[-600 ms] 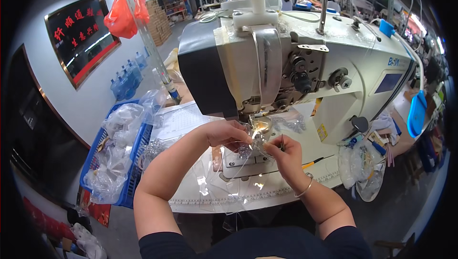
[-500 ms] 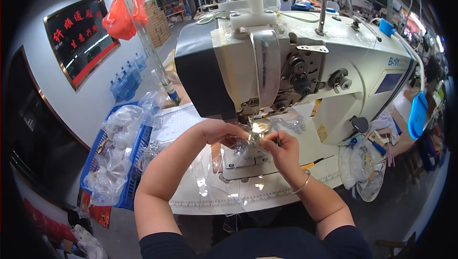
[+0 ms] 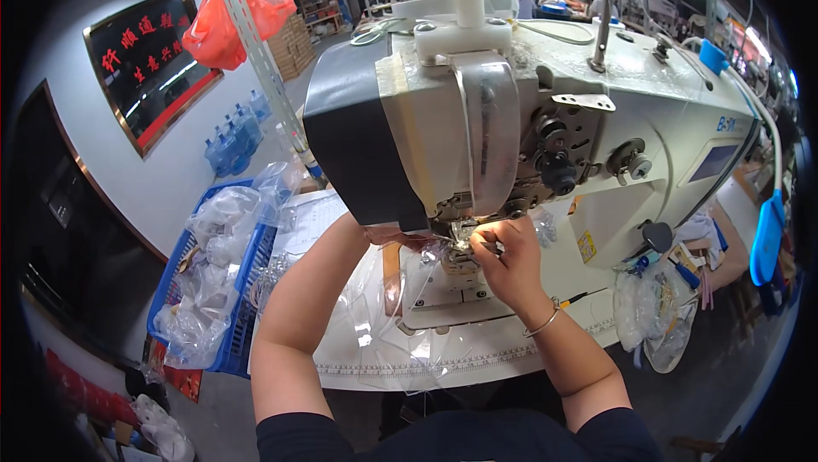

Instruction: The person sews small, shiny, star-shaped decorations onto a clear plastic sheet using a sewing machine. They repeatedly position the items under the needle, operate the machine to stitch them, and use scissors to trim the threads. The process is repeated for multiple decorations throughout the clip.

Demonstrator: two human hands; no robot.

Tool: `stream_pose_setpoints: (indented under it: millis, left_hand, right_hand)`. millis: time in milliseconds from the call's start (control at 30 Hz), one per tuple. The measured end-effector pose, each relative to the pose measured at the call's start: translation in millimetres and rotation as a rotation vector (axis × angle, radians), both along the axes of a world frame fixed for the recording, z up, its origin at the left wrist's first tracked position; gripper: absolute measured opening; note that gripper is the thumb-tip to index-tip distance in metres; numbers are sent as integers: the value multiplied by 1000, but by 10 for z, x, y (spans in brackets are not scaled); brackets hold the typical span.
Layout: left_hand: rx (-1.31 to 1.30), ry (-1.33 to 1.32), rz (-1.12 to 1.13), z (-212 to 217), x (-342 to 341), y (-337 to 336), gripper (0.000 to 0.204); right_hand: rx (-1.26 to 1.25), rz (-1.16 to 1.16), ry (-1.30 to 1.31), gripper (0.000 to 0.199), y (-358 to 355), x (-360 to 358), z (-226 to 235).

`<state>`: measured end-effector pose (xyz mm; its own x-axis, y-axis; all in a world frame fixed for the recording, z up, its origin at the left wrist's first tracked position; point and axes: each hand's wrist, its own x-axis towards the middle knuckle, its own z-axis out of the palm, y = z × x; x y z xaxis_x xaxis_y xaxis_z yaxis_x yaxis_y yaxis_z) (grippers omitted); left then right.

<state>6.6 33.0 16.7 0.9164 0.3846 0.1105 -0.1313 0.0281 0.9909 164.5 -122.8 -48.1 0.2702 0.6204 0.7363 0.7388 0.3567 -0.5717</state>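
A large white industrial sewing machine (image 3: 630, 198) with a dark grey end cover stands before me. Under its head, by the lit presser foot (image 3: 463, 232), both my hands are close together. My right hand (image 3: 509, 259) is closed, its thumb and fingers pinched beside the needle area; a small dark thing shows at the fingertips, too small to name. My left hand (image 3: 394, 235) is mostly hidden behind the machine's head, so its fingers do not show. Strips of clear plastic sheet (image 3: 365, 313) trail from the hands over the white bed, toward its front edge.
At left stands a blue plastic basket (image 3: 223, 338) heaped with clear plastic. A ruler strip (image 3: 477, 361) runs along the table's front edge. A yellow-and-black pen-like tool (image 3: 575, 298) lies right of my wrist; farther right is a clear bag (image 3: 652, 304).
My view has shifted closer to the machine. The left hand has gone behind the machine's head, and the right hand has moved slightly up beside the presser foot.
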Motion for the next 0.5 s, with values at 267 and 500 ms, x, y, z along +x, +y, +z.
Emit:
stream_pose_setpoints:
  millis: [267, 500]
  left_hand:
    - [1, -75, -16, -95, -65, 19, 45]
    - [191, -65, 58, -131, 2, 168, 44]
  right_hand:
    - [-31, 21, 94, 7, 28, 17, -43]
    - [-80, -4, 155, 8, 114, 20, -35]
